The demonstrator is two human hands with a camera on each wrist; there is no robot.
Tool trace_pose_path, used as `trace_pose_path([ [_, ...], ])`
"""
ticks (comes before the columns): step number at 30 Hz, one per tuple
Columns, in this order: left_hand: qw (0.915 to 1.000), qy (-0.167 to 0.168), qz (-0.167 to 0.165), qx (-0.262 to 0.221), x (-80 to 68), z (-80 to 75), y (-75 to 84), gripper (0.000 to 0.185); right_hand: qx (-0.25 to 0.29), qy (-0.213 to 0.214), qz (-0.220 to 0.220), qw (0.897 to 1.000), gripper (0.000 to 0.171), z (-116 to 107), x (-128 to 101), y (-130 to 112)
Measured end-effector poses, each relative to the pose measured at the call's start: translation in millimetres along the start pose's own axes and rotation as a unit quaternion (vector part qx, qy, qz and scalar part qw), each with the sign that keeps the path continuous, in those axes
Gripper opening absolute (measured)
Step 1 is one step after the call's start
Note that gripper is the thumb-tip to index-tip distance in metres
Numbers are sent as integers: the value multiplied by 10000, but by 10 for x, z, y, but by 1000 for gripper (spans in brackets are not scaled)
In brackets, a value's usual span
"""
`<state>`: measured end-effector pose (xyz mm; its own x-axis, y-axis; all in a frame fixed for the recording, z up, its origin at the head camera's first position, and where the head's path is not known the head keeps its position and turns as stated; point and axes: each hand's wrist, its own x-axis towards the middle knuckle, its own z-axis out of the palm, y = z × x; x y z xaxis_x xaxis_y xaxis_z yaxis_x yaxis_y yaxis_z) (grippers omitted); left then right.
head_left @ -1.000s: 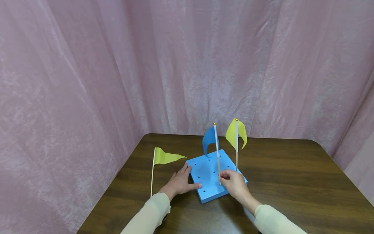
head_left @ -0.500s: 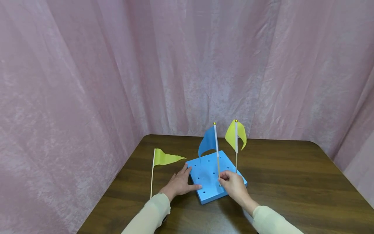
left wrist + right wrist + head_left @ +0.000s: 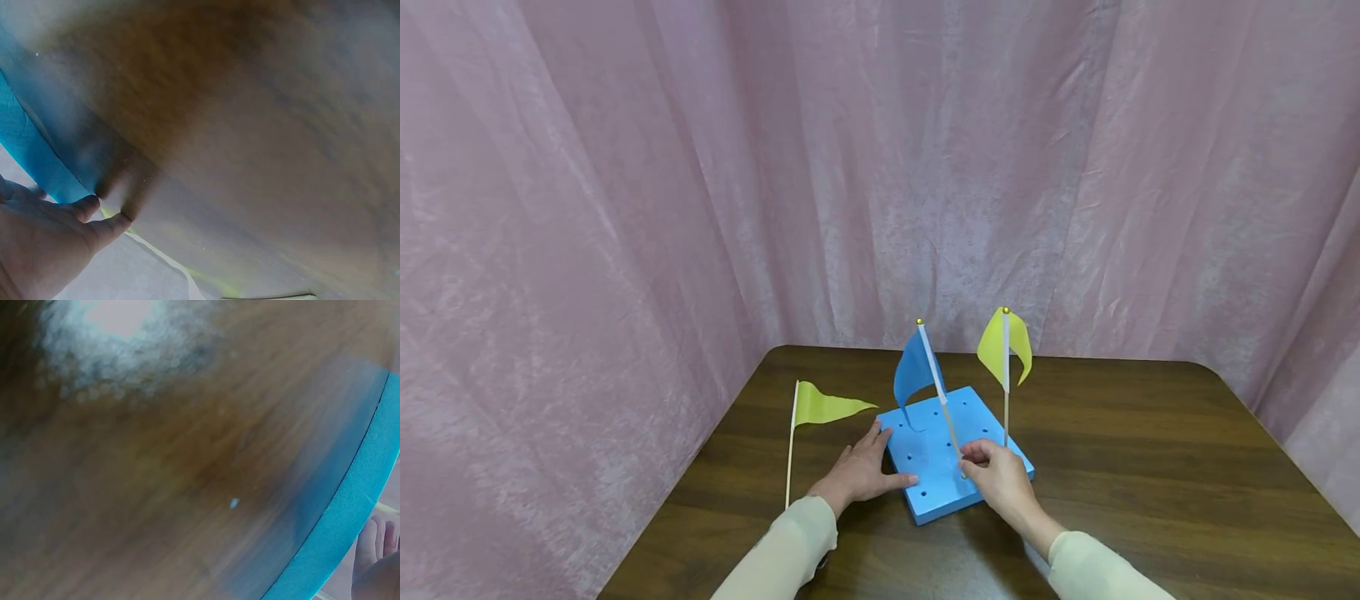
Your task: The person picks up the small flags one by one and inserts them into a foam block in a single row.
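A light blue board [image 3: 928, 429] with several small holes lies askew on the table. Along its left edge rests my left hand [image 3: 865, 467], fingers spread and thumb on the top face; the left wrist view shows those fingertips [image 3: 125, 217] down by the board's side [image 3: 37, 150]. Between thumb and fingertips my right hand [image 3: 1003, 479] pinches the stick of a blue flag [image 3: 916, 367] low down, near a front hole. That flag leans to the left. Behind the right hand a yellow flag [image 3: 1018, 342] stands upright at the board's right side, its foot hidden.
Left of the board a yellow-green pennant [image 3: 823, 406] lies on the brown wooden table [image 3: 1150, 450], its stick running toward the left sleeve [image 3: 797, 533]. Pink curtains [image 3: 925, 167] hang behind the table and on both sides.
The blue flag's top has tipped left from near upright, and its cloth has swung left. Both hands have stayed almost in place.
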<state>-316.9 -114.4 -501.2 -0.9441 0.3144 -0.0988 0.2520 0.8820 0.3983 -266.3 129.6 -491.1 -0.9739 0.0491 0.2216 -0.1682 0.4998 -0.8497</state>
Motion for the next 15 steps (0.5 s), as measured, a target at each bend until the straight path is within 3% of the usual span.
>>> trace_pose_path([
  [15, 10000, 46, -6, 76, 9, 11, -5, 111, -46, -94, -8, 9999, 13, 18, 6, -62],
])
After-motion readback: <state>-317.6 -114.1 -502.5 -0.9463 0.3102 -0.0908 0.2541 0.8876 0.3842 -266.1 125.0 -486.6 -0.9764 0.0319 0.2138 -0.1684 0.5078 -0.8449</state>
